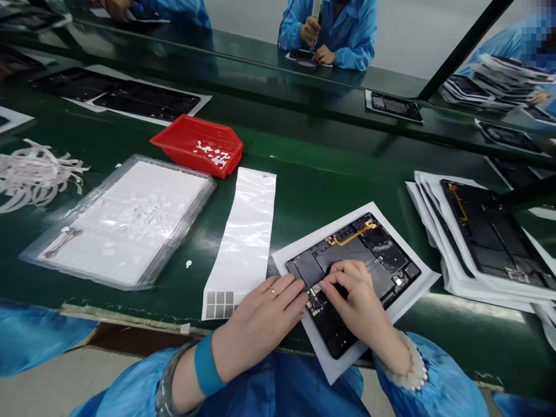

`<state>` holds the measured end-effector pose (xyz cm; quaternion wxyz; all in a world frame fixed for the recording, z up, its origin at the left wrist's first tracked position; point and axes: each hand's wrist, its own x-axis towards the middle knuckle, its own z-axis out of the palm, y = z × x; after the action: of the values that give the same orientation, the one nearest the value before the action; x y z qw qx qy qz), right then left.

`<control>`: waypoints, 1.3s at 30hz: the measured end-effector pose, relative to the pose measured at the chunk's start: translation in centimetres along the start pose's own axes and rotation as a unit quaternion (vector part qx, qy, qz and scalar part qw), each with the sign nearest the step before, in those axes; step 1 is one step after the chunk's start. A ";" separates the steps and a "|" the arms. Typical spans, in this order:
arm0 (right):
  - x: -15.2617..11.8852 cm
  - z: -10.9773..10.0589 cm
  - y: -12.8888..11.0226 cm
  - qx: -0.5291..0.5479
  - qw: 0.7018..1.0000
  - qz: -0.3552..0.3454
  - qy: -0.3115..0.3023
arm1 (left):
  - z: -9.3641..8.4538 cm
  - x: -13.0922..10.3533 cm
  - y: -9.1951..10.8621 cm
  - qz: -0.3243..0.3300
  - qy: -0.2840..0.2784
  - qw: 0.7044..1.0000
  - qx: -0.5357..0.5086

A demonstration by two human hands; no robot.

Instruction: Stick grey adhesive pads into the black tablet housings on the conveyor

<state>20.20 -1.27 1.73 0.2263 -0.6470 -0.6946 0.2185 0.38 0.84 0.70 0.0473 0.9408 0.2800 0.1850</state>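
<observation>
An opened tablet (354,260) lies tilted on a white sheet (289,248) at the bench's front edge, its dark inside and an orange flex cable (354,234) facing up. My left hand (273,310) rests at the tablet's left edge, fingers stretched out and close together, thumb hidden. Over the tablet's lower left part, near a small circuit board (315,302), my right hand (354,292) pinches thumb and fingers together. Whatever is between those fingertips is too small to make out. Left of the tablet lies a glossy white strip (249,231) with grey square stickers (220,304) at its near end.
A red bin (182,139) holds small white scraps. Clear plastic sleeves (130,226) bearing white bits, and tweezers (63,243), lie left, beside curled paper strips (37,174). More opened tablets (499,237) are stacked right. Co-workers in blue (330,35) sit across the bench.
</observation>
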 end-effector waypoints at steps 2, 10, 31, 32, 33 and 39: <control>-0.2 0.2 -0.1 -0.010 1.000 0.007 0.002 | 0.1 0.0 0.0 -0.002 0.005 1.000 -0.002; -0.5 0.5 -0.1 -0.044 0.999 0.008 0.004 | 0.5 -0.2 -0.2 0.001 0.000 1.000 -0.006; -0.5 0.5 -0.4 -0.050 0.999 0.005 0.002 | -0.2 -0.1 -0.2 0.032 -0.086 0.995 0.049; -0.5 0.5 -0.4 -0.053 0.999 0.002 0.002 | -0.2 0.0 -0.2 0.037 -0.087 0.994 0.057; -0.5 0.4 -0.4 -0.058 0.998 -0.002 0.003 | -0.2 0.0 -0.1 0.042 -0.087 0.993 0.065; -0.3 -0.1 -0.5 -0.101 0.994 -0.042 0.012 | -0.4 0.1 0.2 0.063 -0.094 0.988 0.102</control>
<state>19.93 -1.63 2.10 0.1774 -0.6392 -0.7371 0.1291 0.39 0.73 1.13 -0.0342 0.9696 0.2323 0.0693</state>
